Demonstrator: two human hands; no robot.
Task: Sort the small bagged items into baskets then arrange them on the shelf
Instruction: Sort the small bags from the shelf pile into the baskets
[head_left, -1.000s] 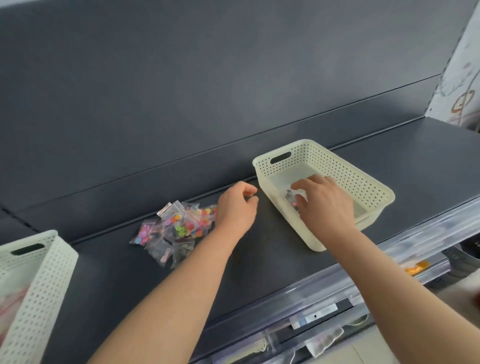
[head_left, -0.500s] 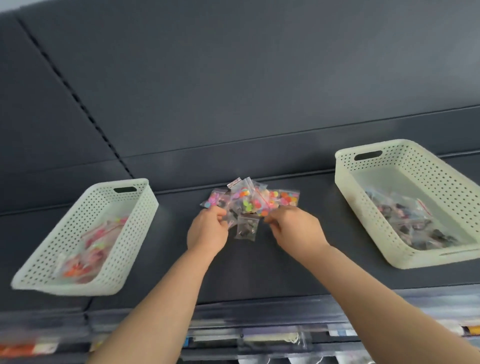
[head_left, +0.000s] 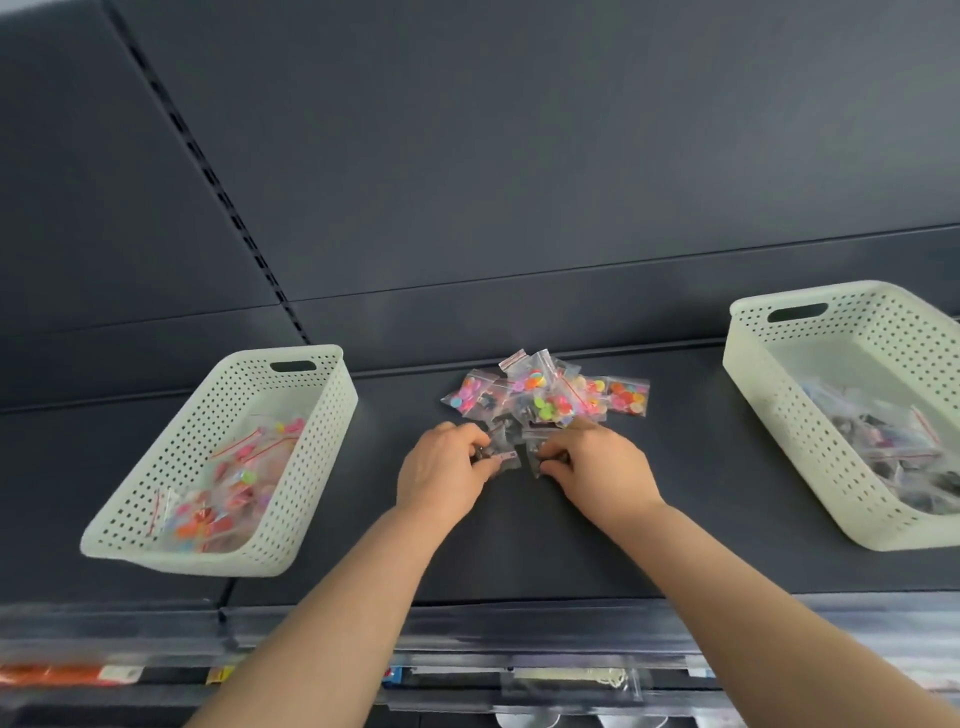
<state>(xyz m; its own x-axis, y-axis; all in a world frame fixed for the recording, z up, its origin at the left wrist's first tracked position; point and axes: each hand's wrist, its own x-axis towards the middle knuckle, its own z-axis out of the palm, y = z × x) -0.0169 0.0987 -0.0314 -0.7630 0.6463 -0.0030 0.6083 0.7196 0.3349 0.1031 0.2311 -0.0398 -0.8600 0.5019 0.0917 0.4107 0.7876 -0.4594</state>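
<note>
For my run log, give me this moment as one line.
stage: sorting | left hand: pinching dark bag | right hand: pinching dark bag | pile: unsorted | left basket: colourful bags | right basket: dark bags

You're at a shop display, dark metal gondola shelf (head_left: 519, 545) with a slotted upright (head_left: 208, 176) in its back panel, clear price-label strip (head_left: 467, 623) along the shelf's front edge, packaged goods (head_left: 571, 680) hanging below.
</note>
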